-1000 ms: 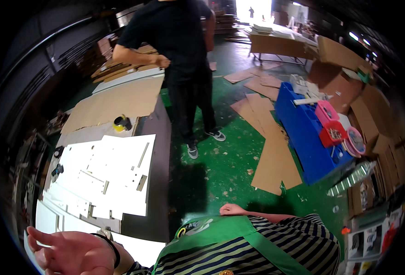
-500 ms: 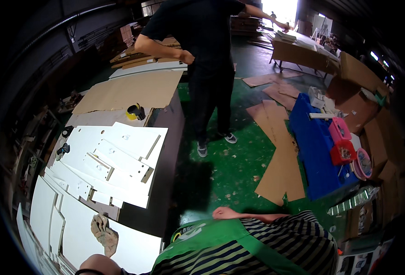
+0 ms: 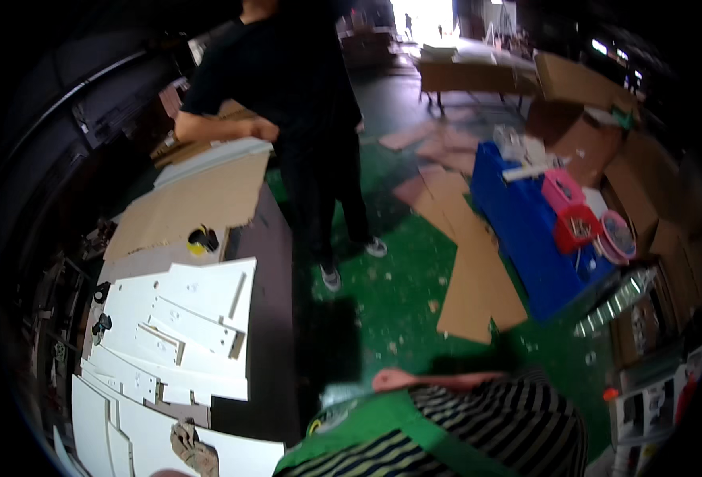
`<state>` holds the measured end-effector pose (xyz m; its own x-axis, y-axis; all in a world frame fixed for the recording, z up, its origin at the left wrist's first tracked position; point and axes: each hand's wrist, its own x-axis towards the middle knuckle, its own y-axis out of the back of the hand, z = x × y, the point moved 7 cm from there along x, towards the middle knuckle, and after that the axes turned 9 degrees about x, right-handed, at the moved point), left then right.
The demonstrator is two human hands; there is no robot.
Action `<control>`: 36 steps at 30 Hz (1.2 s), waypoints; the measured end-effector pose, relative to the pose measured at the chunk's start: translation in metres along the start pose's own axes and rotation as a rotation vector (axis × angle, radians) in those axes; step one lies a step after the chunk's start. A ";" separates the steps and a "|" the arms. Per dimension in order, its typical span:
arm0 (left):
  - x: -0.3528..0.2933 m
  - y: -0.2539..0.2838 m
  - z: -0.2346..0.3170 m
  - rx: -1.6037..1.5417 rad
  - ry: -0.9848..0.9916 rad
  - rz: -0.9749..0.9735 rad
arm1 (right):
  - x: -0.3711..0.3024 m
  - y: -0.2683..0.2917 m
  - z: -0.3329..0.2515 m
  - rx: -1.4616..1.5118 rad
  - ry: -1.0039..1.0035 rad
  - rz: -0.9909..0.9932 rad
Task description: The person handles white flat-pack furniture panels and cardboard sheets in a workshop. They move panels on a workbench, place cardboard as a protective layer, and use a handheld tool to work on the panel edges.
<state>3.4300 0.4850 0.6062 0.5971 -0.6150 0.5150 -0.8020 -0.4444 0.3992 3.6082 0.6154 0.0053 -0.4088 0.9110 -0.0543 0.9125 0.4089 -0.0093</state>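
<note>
In front of my green apron (image 3: 367, 425), my right hand (image 3: 390, 380) rests with its fingers curled in. Nothing shows in it, and the forearm runs off to the right. Only a sliver of my left arm (image 3: 170, 474) appears at the lower edge; the left hand is out of view. Beside that sliver a soiled work glove (image 3: 193, 447) lies on a large white panel (image 3: 235, 451). Further along the left-hand bench, white cut panels (image 3: 208, 288) overlap, some with holes and slots. Behind them sits a roll of yellow and black tape (image 3: 202, 240).
A person in dark clothes (image 3: 307, 135) stands ahead, past the bench's brown cardboard (image 3: 188, 195). Cardboard sheets (image 3: 474, 286) lie on the green floor (image 3: 394, 318). To the right, pink and red baskets (image 3: 577, 226) stand on a blue surface (image 3: 510, 238) beside cardboard boxes (image 3: 645, 183).
My view has swung: the far scene sits further left and the near bench lower. The other person's outstretched arm no longer shows. My right hand stays at the apron.
</note>
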 end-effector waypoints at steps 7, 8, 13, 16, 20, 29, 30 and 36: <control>0.011 -0.168 -0.063 -0.155 0.111 -0.177 | -0.047 0.027 0.028 0.124 -0.123 0.071; 0.011 -0.175 -0.074 -0.118 0.158 -0.227 | -0.047 0.026 0.014 0.076 -0.113 0.099; -0.006 -0.310 -0.150 -0.077 0.394 -0.334 | -0.071 0.065 0.008 -0.011 -0.217 0.251; -0.045 -0.370 -0.165 -0.090 0.529 -0.399 | -0.068 0.072 0.004 0.073 -0.147 0.308; -0.111 -0.416 -0.128 -0.208 0.642 -0.459 | -0.050 0.092 0.022 -0.087 -0.309 0.258; -0.206 -0.393 -0.066 -0.461 0.733 -0.473 | 0.025 0.173 0.054 -0.237 -0.255 0.379; -0.212 -0.393 -0.068 -0.484 0.737 -0.468 | 0.040 0.182 0.056 -0.249 -0.251 0.355; -0.231 -0.346 -0.102 -0.440 0.684 -0.301 | 0.101 0.213 0.002 -0.164 -0.370 0.306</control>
<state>3.5711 0.8475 0.4267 0.7752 0.0774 0.6269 -0.6132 -0.1462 0.7763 3.7614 0.7940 -0.0039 -0.0637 0.9224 -0.3808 0.9633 0.1566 0.2181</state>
